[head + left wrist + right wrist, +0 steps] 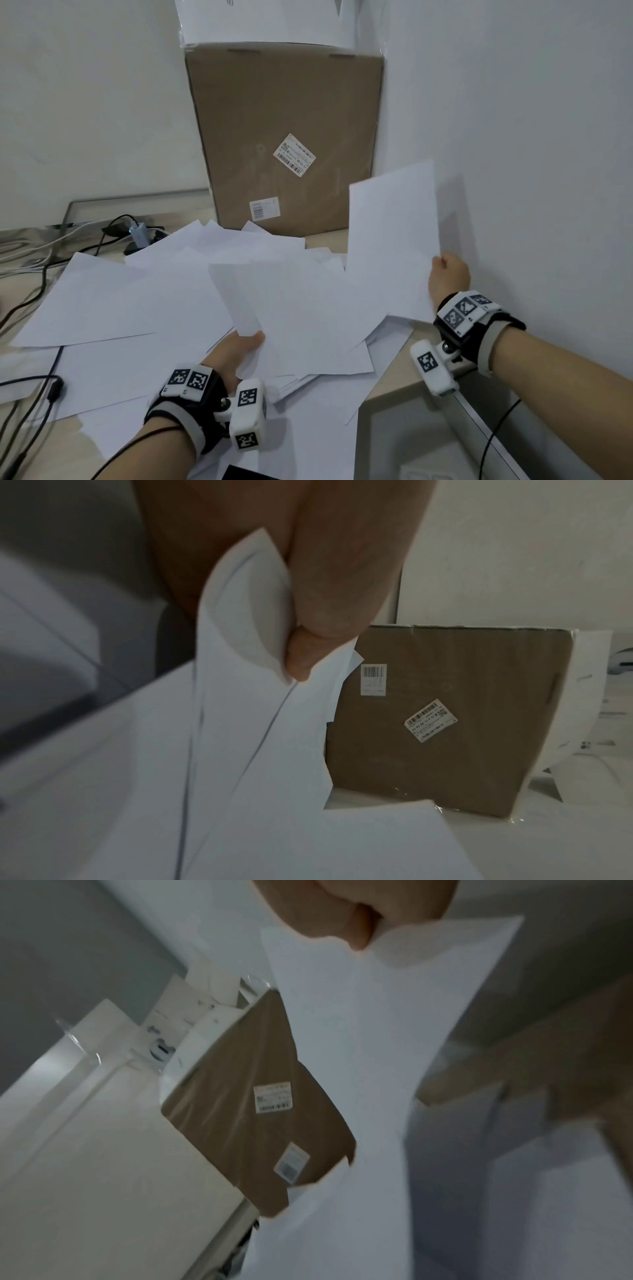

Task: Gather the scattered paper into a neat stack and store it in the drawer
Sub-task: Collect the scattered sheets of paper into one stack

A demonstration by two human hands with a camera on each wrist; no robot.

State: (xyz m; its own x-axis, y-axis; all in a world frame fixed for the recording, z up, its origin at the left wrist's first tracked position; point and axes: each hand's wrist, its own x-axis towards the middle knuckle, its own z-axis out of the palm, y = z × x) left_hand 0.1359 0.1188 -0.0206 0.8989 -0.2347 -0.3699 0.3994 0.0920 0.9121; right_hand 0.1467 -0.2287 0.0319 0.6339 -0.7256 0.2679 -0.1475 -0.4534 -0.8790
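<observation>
While loose white sheets [113,308] lie scattered over the desk [383,394], the head view shows the left hand [236,353] pinching the near corner of a few sheets [301,308] raised off the pile. The right hand [448,277] grips the lower right edge of a single sheet [390,240], held nearly upright close to the wall [531,137]. A cardboard box [287,137] stands behind the papers, and cables [37,267] trail at left.

From the left wrist, the thumb [342,601] presses curled paper corners [246,615] against the fingers, with the box [462,723] beyond.

From the right wrist, blurred, the fingers [356,915] clamp the sheet's [369,1042] top edge; the box [253,1096] sits behind it. No view lets me pick out the drawer with certainty.
</observation>
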